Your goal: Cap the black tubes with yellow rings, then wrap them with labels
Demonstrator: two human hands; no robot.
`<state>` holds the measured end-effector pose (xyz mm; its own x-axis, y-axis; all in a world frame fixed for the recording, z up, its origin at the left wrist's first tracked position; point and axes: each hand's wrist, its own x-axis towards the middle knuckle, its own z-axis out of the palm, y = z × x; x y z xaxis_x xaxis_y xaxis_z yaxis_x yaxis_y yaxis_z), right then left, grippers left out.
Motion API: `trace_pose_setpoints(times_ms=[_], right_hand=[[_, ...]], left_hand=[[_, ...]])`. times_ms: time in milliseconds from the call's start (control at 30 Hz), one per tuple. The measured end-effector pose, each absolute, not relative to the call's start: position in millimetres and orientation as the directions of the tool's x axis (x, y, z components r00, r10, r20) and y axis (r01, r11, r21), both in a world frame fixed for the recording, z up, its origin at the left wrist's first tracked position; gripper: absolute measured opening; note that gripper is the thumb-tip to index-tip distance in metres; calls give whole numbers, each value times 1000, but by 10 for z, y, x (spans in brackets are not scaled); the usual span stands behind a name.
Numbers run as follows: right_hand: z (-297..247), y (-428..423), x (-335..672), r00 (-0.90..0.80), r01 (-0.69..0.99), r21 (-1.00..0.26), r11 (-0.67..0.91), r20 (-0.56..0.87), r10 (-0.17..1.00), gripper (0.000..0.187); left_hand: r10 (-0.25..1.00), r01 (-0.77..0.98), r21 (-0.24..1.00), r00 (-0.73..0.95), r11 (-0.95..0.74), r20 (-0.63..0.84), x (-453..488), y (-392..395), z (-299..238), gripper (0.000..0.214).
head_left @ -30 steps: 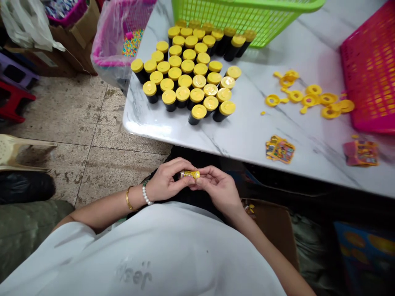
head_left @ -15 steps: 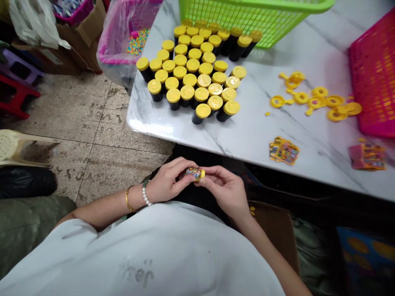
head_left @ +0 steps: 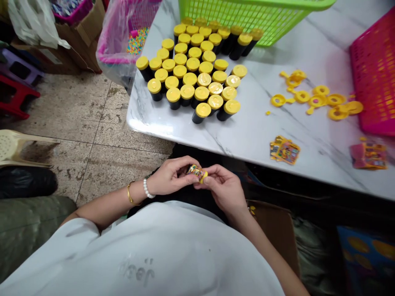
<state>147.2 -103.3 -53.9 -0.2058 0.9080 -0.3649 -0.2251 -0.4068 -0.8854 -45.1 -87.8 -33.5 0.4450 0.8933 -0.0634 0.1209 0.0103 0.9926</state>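
Above the lap, my left hand [head_left: 169, 176] is closed around a small tube [head_left: 195, 170] with a colourful printed label and a yellow end. The fingertips of my right hand [head_left: 226, 190] pinch that yellow end from the other side. Most of the tube is covered by my fingers. On the marble-patterned table [head_left: 173, 129] in front of me stand many black tubes with yellow caps [head_left: 187, 91], packed close together. Farther right lies a small pile of printed labels [head_left: 285, 150].
A green basket [head_left: 247, 14] stands behind the tubes, and a pink basket [head_left: 375, 82] at the right. Loose yellow ring-shaped caps [head_left: 317, 100] and more labels [head_left: 368, 156] lie near it. Left of the table, a lined pink bin [head_left: 111, 57] holds coloured beads [head_left: 138, 40].
The tube has shifted slightly right and its yellow end tilts more downward. My left hand has moved a little right with it, its wrist turned slightly.
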Motion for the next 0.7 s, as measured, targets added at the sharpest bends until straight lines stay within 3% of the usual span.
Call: trace_pose_setpoints(times_ms=[133, 267, 400, 533, 600, 700], right_hand=[[-476, -973, 1537, -278, -256, -898, -357, -285, 917, 27], [-427, -961, 1573, -351, -290, -921, -260, -150, 924, 28], [-469, -992, 1543, -368, -399, -897, -188, -31, 929, 18], [-523, -1032, 1499, -238, -460, -884, -86, 29, 971, 17], [-514, -1022, 1497, -193, -445, -895, -36, 56, 980, 14], [-459, -982, 1512, -233, -294, -956, -2, 69, 970, 18]], left_hand=[[837, -65, 935, 472, 348, -278, -424, -835, -339, 38], [796, -177, 869, 513, 462, -319, -395, -841, -324, 46], [697, -314, 689, 604, 653, -385, -338, -864, -314, 49], [694, -429, 572, 600, 699, -398, -265, -875, -307, 62], [707, -439, 580, 590, 686, -389, -244, -871, -298, 63], [735, -393, 642, 519, 658, -436, -235, -856, -267, 54]])
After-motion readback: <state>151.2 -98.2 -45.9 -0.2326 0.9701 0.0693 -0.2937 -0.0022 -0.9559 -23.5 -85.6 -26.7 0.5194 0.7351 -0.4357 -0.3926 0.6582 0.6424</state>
